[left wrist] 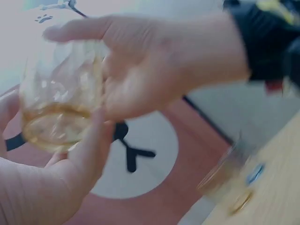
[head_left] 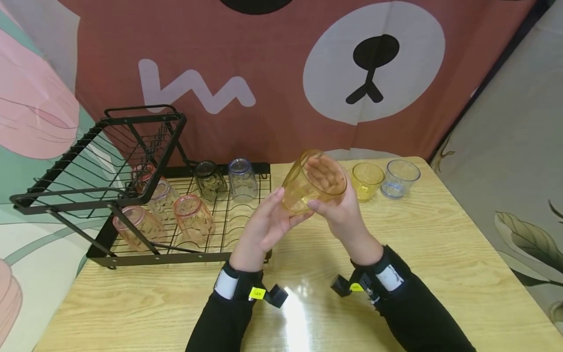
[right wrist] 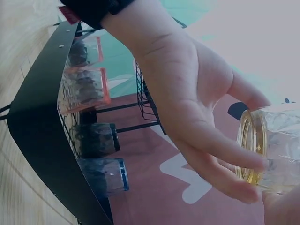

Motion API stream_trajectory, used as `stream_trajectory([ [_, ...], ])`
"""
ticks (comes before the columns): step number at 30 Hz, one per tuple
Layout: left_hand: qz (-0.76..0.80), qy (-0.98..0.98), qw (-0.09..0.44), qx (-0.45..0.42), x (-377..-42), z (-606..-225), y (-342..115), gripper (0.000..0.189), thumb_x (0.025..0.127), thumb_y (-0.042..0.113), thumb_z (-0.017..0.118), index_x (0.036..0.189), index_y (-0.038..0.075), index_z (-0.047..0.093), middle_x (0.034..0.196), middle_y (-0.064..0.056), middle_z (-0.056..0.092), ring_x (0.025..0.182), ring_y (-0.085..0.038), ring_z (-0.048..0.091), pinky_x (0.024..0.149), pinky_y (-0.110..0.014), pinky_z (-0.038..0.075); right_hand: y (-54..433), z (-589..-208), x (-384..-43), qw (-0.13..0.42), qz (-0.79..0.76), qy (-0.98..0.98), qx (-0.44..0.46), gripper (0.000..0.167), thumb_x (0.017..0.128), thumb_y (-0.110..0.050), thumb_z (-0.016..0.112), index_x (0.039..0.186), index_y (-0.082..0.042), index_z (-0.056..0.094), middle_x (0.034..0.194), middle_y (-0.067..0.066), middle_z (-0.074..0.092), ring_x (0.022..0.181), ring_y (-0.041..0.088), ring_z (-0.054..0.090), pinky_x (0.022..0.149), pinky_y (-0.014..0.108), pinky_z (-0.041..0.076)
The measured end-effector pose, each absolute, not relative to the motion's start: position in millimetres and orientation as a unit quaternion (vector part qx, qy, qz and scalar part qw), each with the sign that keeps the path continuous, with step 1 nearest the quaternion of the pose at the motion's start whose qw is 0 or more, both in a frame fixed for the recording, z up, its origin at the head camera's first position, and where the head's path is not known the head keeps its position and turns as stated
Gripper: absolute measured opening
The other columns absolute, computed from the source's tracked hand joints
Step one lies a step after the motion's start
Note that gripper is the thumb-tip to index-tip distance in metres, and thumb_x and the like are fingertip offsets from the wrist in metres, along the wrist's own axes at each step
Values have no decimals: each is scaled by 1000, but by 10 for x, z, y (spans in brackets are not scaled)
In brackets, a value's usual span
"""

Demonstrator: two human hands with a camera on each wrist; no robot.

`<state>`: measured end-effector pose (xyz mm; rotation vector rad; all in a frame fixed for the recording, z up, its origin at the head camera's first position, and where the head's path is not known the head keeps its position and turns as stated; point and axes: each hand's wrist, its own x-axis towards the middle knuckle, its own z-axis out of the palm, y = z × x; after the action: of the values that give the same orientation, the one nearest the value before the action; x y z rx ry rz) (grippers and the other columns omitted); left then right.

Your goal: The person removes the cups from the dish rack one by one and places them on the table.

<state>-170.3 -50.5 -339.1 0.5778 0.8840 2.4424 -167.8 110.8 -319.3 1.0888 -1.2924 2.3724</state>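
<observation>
An amber drinking glass (head_left: pixel 292 188) is held up over the table, tilted with its mouth toward the head camera. My right hand (head_left: pixel 347 212) grips it from the right, thumb at the front near the rim and fingers behind, seen through the clear wall. From the lower left, my left hand (head_left: pixel 266 230) holds the glass near its base. In the right wrist view, the left hand's fingers (right wrist: pixel 220 145) and thumb lie about the thick base ring. The left wrist view shows the glass (left wrist: pixel 61 93) between both hands.
A black two-tier dish rack (head_left: pixel 176 258) stands at left, with several upside-down glasses, including a pink one (head_left: pixel 193 220), a dark one (head_left: pixel 211 181) and a blue one (head_left: pixel 243 178). Right of the hands, a yellow glass (head_left: pixel 366 188) and a clear blue glass (head_left: pixel 399 178) stand upright on the table (head_left: pixel 431 274).
</observation>
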Motion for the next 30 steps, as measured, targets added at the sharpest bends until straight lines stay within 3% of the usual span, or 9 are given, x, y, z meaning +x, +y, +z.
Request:
stream_trajectory([
  [4, 831, 471, 222, 198, -1847, -3221, -646, 69, 91, 25, 69, 145, -3, 35, 124, -10, 57, 107, -20, 61, 94, -37, 52, 1176, -3172, -1708, 123, 809, -447, 360, 67, 76, -13, 84, 134, -11, 51, 133, 1, 58, 126, 18, 50, 113, 31, 33],
  [8, 729, 644, 138, 185, -2081, -3039, -807, 49, 97, 11, 58, 140, -3, 42, 132, -18, 52, 116, -28, 57, 97, -42, 50, 1262, -3191, -1757, 127, 817, -464, 317, 71, 72, -12, 87, 132, -11, 50, 132, 0, 57, 128, 18, 48, 115, 31, 29],
  [13, 532, 834, 18, 144, -2454, -2926, -1031, 48, 94, 23, 67, 136, 6, 51, 137, -13, 53, 122, -29, 53, 99, -42, 47, 1349, -3307, -1847, 123, 818, -510, 235, 82, 66, -12, 90, 133, -12, 43, 134, -2, 53, 132, 20, 42, 119, 33, 21],
  [16, 416, 901, -15, 118, -2689, -2947, -1140, 55, 92, 31, 68, 138, 8, 50, 138, -12, 52, 124, -30, 51, 99, -45, 46, 1404, -3420, -1927, 118, 822, -527, 180, 83, 66, 3, 86, 133, -12, 39, 131, -6, 52, 134, 21, 38, 119, 35, 18],
  [21, 266, 959, -8, 95, -2994, -3056, -1256, 63, 91, 35, 69, 142, 6, 47, 141, -19, 47, 127, -39, 43, 101, -53, 41, 1515, -3618, -2118, 107, 800, -584, 86, 81, 71, 22, 69, 136, -7, 31, 130, -2, 48, 134, 25, 36, 119, 33, 20],
  [24, 219, 972, 16, 85, -3091, -3179, -1290, 68, 88, 37, 72, 144, 7, 45, 143, -23, 42, 130, -45, 37, 103, -58, 37, 1589, -3782, -2228, 98, 758, -643, 42, 80, 75, 18, 68, 140, -1, 26, 137, 9, 43, 135, 28, 35, 117, 32, 22],
  [30, 183, 978, 61, 79, -3196, -3434, -1250, 72, 85, 36, 75, 145, 8, 44, 142, -24, 40, 128, -47, 38, 102, -56, 40, 1684, -4063, -2348, 94, 692, -716, -11, 87, 74, -2, 81, 141, 2, 26, 142, 21, 39, 136, 34, 33, 117, 39, 24],
])
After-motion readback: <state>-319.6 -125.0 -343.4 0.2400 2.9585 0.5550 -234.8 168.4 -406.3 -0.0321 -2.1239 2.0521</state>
